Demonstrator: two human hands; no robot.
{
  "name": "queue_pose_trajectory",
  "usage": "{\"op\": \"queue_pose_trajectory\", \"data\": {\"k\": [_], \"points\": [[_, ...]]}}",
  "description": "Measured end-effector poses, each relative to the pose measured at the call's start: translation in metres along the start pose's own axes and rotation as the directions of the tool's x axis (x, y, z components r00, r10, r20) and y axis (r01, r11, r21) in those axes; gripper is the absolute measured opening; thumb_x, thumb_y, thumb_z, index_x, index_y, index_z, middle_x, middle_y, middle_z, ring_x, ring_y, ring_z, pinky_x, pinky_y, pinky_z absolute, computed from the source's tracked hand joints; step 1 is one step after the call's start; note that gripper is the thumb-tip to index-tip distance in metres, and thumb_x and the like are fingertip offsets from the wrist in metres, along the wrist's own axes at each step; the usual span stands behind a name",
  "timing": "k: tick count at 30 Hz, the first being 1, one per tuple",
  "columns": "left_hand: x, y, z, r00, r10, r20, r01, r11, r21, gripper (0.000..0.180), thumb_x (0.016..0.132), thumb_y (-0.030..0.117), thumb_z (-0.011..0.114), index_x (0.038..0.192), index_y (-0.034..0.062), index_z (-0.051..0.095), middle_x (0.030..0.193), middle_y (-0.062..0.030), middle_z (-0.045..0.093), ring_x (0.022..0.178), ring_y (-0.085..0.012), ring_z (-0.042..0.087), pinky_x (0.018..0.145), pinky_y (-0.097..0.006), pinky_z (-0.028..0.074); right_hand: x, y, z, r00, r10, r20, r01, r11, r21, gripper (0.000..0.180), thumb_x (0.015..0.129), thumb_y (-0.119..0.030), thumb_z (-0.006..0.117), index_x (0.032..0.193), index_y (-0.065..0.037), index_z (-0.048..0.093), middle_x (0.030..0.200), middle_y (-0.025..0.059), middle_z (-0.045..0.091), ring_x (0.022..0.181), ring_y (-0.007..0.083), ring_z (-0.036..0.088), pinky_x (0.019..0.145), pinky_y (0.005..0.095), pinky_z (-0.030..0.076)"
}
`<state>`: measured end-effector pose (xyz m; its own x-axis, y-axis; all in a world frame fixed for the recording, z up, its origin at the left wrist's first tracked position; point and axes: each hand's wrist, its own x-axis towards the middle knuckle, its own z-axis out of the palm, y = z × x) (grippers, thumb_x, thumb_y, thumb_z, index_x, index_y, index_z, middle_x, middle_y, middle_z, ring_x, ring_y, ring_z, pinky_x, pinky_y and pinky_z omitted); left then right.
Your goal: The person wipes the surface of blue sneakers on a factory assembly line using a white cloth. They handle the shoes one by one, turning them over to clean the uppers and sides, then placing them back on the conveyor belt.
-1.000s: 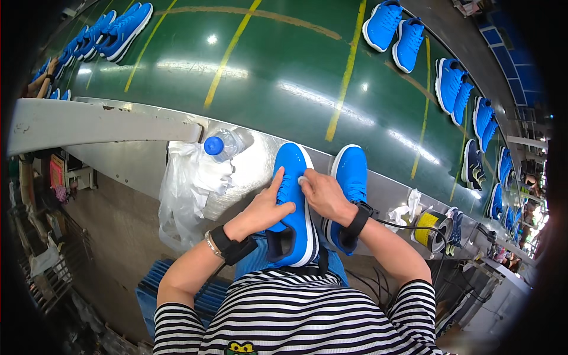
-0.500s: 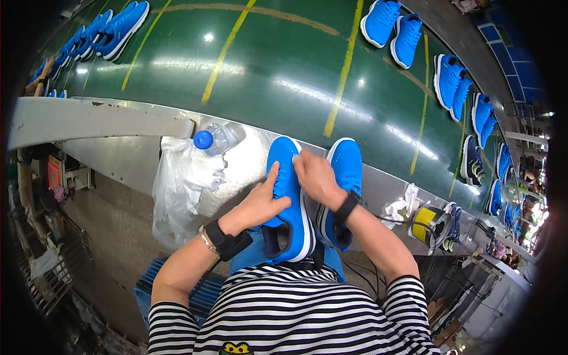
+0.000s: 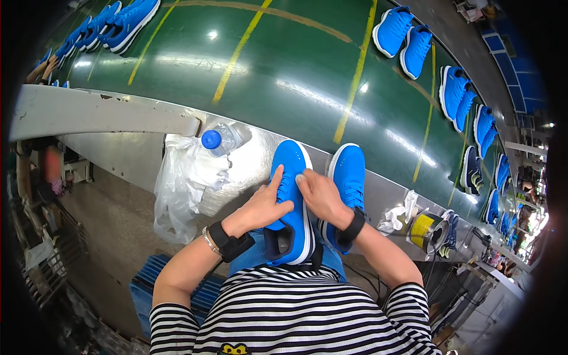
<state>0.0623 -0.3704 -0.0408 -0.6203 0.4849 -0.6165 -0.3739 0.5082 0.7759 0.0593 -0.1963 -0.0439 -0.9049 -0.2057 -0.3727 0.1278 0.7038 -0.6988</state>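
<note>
A blue sneaker [image 3: 288, 155] with a white sole edge stands tilted in front of me, its toe up against the metal table edge and its dark-lined opening toward my striped shirt. My left hand [image 3: 264, 207] grips it across the laces, index finger stretched along them and thumb across the tongue. On the sneaker's right side, my right hand [image 3: 322, 198] is closed, thumb and fingertips pressed at the upper near the sole. Whatever those fingers pinch is hidden. Beside it, a second blue sneaker [image 3: 348, 165] leans on the edge, partly behind my right wrist.
Beyond the metal edge runs a green conveyor belt [image 3: 296, 65] with yellow lines, carrying blue sneakers [image 3: 417, 50]. A blue-capped bottle [image 3: 228, 140] and plastic bag [image 3: 174, 201] are at the left, below a pale metal bar [image 3: 112, 112]. Rightward are crumpled white paper [image 3: 395, 218] and a yellow-labelled can [image 3: 425, 229].
My right hand has slid down the sneaker's right side, away from the toe. The left hand keeps its place on the laces. The whole view has shifted slightly.
</note>
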Motion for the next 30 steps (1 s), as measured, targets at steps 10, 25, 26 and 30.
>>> {"op": "queue_pose_trajectory", "data": {"k": [10,25,26,30], "points": [[0.001,0.004,-0.003,0.998,-0.055,0.031,0.053,0.997,0.063,0.086,0.074,0.029,0.053,0.138,0.0008,0.003,0.101,-0.0336,0.050,0.090,-0.0395,0.052,0.083,-0.039,0.041,0.001,-0.004,0.000,0.999,0.039,-0.030,-0.039,0.999,-0.019,0.027,0.086,-0.021,0.042,0.076,0.002,0.051,0.066,0.0271,0.055,0.066,0.0448,0.054,0.060,0.0522,0.041],[0.003,0.014,-0.004,0.990,-0.114,0.078,0.104,0.988,0.117,0.086,0.074,0.026,0.054,0.138,-0.0001,0.003,0.107,-0.0326,0.048,0.093,-0.0377,0.052,0.084,-0.037,0.041,0.013,0.004,0.004,0.993,0.057,-0.106,-0.062,0.997,-0.041,0.027,0.087,-0.022,0.042,0.076,0.002,0.050,0.065,0.0265,0.055,0.063,0.0443,0.054,0.060,0.0525,0.041],[0.003,0.003,-0.002,0.997,-0.061,0.052,0.055,0.993,0.105,0.086,0.074,0.030,0.052,0.138,0.0015,0.002,0.103,-0.0363,0.047,0.092,-0.0424,0.051,0.084,-0.040,0.040,0.013,0.002,0.004,0.995,0.038,-0.091,-0.041,0.999,-0.027,0.027,0.087,-0.022,0.042,0.076,0.001,0.050,0.065,0.0265,0.055,0.064,0.0443,0.054,0.060,0.0525,0.041],[0.003,0.008,-0.005,0.997,-0.062,0.038,0.057,0.989,0.136,0.084,0.074,0.023,0.055,0.137,-0.0035,0.005,0.101,-0.0288,0.052,0.089,-0.0336,0.055,0.079,-0.036,0.043,-0.005,-0.004,0.003,0.995,0.095,-0.010,-0.096,0.993,-0.064,0.026,0.086,-0.022,0.042,0.076,0.000,0.051,0.067,0.0264,0.056,0.066,0.0439,0.055,0.062,0.0527,0.042]]}}
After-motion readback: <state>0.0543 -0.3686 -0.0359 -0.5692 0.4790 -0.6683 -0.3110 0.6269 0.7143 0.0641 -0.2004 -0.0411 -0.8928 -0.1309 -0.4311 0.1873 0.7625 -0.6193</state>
